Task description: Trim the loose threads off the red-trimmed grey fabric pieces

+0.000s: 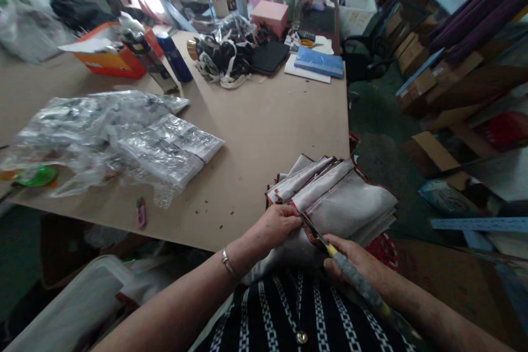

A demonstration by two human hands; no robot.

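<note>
A stack of folded light-grey fabric pieces (350, 201) with red-brown edging lies at the table's right front corner, partly over my lap. My left hand (282, 224) is closed on the fabric's edging, thumb and fingers pinched together near the tool's tip. In my right hand (346, 256) is a long tool, like a soldering iron (358, 280), with a thin dark metal tip and a yellow and grey wrapped handle. Its tip points up and left, close to my left fingertips; whether it touches the fabric I cannot tell.
Clear plastic packages (165, 148) and small pink-handled snips (141, 213) lie on the table (256, 121) to the left. Farther back are an orange box (119, 63), a blue bottle (173, 58), a black bundle and a blue folder (319, 62). Cardboard boxes (437, 148) stand at right.
</note>
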